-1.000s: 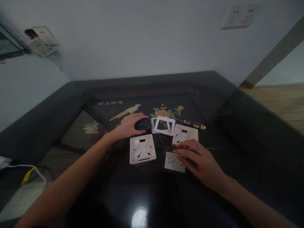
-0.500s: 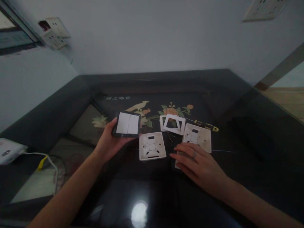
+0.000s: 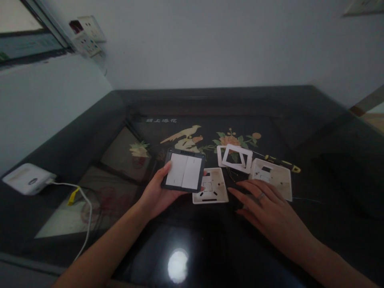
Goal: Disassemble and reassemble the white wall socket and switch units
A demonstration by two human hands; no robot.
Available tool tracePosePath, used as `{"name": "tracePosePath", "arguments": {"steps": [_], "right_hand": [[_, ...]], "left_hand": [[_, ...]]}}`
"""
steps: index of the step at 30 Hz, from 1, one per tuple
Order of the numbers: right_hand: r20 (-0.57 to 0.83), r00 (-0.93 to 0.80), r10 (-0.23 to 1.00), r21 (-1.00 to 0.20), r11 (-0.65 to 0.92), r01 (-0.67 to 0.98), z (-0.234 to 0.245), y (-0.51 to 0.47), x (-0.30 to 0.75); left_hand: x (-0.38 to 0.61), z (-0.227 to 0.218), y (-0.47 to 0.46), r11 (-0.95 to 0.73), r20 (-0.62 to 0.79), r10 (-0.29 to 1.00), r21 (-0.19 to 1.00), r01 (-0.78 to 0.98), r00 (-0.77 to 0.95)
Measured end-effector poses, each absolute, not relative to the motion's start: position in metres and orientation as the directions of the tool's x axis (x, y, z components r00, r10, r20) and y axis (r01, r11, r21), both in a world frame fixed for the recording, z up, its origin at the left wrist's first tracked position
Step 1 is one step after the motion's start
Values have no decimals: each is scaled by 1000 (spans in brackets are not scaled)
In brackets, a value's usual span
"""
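one switch panel, up in the left hand, roughly mid-table in view. square, dark frame, two white rockers side by side, thin seam between them, small faint mark on each. face is toward the camera, slightly tilted clockwise.

left grip: closed around the panel, palm underneath, thumb on the left edge, fingertips showing at the right edge.

right hand: fingers loosely bent and a bit spread. can't tell if it has hold of anything, whatever's under it is hidden.

back boxes: two, white, square, open side up. left back box sits partly behind the panel, can't tell if they touch. right back box is partly covered by the right hand.

white cover frames: two, overlapping, upper one on lower one, just beyond the boxes.

screws by the frames, too small to count. one screwdriver, black/yellow handle, behind the right box.

far left: one white device, one white cable, one yellow tag on it. all on one glossy black table with a bird-and-flower picture.
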State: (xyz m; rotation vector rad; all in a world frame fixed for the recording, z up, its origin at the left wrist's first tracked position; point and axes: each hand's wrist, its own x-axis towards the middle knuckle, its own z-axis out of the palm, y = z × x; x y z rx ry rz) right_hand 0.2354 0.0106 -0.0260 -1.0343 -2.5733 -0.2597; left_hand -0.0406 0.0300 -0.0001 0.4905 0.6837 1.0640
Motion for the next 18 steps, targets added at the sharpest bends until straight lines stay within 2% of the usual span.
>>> {"name": "tracePosePath", "arguments": {"steps": [11,18], "right_hand": [[389,-680,621,32,729,684,-28,18,242],[431,-661,615,6,730,683,-21,15,239]], "left_hand": [[-37,-4,29,368,-235,927,721,-587,293],[-35,-1,30,298,-293,951,767,-569,103]]}}
